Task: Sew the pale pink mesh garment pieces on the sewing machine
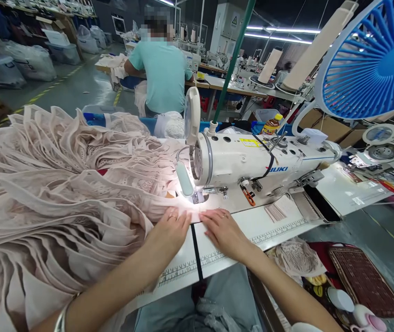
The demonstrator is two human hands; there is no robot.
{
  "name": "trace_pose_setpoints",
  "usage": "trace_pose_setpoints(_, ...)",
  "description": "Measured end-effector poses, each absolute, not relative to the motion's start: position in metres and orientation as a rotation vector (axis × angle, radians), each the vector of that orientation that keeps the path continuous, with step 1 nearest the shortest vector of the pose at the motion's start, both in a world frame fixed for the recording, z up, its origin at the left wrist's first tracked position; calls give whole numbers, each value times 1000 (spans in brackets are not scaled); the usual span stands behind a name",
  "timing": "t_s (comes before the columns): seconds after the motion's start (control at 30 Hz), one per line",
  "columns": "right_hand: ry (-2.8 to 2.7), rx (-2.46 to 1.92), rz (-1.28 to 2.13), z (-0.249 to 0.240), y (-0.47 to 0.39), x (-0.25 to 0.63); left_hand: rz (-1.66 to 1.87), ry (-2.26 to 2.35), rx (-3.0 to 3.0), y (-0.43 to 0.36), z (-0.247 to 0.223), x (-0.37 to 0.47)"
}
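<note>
A pale pink piece of fabric (195,215) lies on the sewing machine's bed under the lit needle area. My left hand (173,227) rests on its front left, fingers laid flat and close together, thumb hidden. My right hand (223,230) touches the fabric's right end with stretched fingers, its thumb apart on the white table. Just beyond my fingertips is the presser foot area (200,197) of the white sewing machine (241,161); glare washes out detail there. A large layered heap of pale pink garment pieces (62,198) spreads left of my left hand.
Orange-handled snips (247,195) lie by the machine. A small fabric stack (280,208) sits on the table at right. A blue fan (377,60) and thread cones (316,46) rise at upper right. Ahead sits a person in a turquoise shirt (164,74).
</note>
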State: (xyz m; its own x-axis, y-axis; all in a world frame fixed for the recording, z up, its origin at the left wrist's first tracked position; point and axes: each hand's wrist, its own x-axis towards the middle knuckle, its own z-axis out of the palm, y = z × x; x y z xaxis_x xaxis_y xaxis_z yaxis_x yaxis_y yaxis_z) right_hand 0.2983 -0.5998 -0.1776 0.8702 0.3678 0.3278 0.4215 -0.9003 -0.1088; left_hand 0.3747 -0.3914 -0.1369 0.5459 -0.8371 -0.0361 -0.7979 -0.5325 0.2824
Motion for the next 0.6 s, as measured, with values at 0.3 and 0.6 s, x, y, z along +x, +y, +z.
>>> trace_pose_setpoints(0.3,651,-3051,-839,-151,-761,238,-289,-1361,2679,-396,-138,405)
trace_pose_setpoints(0.6,739,-2851,-687,-148,-780,233,-668,-918,2048,-387,-172,422)
